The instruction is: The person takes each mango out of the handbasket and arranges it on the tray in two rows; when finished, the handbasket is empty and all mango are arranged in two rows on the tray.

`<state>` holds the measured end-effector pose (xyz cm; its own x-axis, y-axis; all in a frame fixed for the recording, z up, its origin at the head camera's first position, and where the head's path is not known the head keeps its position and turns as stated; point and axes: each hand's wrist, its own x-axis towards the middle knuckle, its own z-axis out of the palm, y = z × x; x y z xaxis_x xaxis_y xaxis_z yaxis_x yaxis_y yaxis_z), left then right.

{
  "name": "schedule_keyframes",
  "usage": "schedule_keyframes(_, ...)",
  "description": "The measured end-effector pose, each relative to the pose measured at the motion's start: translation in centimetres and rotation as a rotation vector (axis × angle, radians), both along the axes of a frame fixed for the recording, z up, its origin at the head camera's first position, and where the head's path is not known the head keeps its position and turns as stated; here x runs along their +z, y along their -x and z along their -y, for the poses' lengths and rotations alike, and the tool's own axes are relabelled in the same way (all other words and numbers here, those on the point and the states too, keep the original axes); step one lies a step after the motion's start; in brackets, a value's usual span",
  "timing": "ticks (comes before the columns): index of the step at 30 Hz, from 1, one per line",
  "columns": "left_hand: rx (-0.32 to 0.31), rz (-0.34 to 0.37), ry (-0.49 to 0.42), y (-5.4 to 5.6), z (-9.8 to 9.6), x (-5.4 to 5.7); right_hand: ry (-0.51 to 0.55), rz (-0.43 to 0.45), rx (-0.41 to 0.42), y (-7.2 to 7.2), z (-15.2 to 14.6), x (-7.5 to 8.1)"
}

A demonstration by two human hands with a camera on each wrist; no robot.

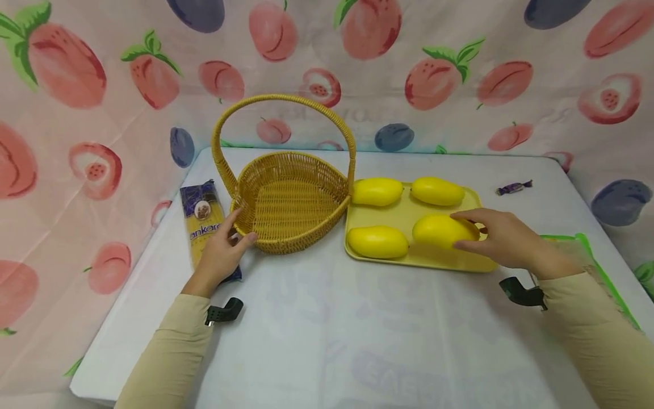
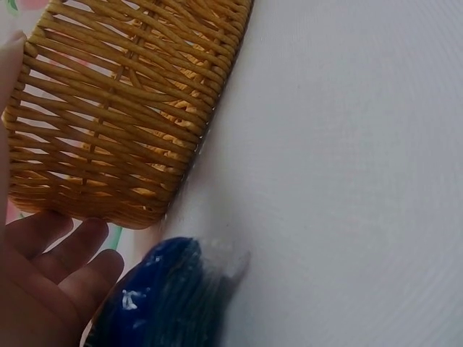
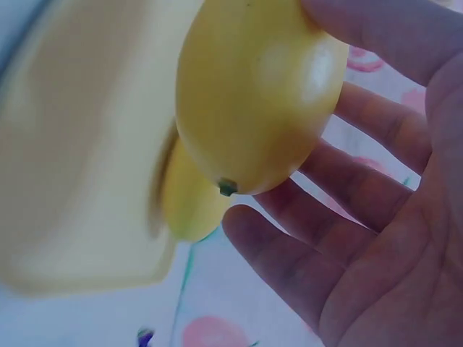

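Observation:
A yellow wicker basket (image 1: 291,204) with a tall arched handle stands at the centre left. My left hand (image 1: 223,247) holds its front left end, thumb at the front and fingers along the side; in the left wrist view the fingertips (image 2: 90,235) meet the weave. Between thumb and fingers, my right hand (image 1: 503,241) grips a yellow mango (image 1: 439,230) over the front right of a pale yellow tray (image 1: 424,259). The right wrist view shows this mango's (image 3: 253,94) small dark stem end. Three other mangoes, one of them the front left mango (image 1: 378,242), lie on the tray.
A pack of pasta (image 1: 196,213) lies left of the basket, partly under my left hand. A purple wrapped candy (image 1: 514,188) is at the back right. A green-edged item (image 1: 595,261) lies beside my right forearm. Fruit-print cloth (image 1: 378,79) hangs behind the white table.

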<state>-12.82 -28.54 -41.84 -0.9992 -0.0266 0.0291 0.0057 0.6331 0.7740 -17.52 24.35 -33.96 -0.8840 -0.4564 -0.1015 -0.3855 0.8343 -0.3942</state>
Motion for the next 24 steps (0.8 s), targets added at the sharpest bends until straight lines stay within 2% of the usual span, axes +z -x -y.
schedule_keyframes(5, -0.008, -0.006, -0.016, 0.2, 0.0, 0.0, -0.034, 0.031, -0.053, -0.7, -1.4, -0.8)
schedule_keyframes(16, -0.010, -0.020, -0.008, 0.2, -0.2, 0.0, -0.080, 0.086, -0.113, -1.5, -3.5, -2.6)
schedule_keyframes(24, -0.007, -0.009, -0.012, 0.1, -0.2, 0.0, -0.089, 0.062, -0.120, -1.8, -4.2, -3.3)
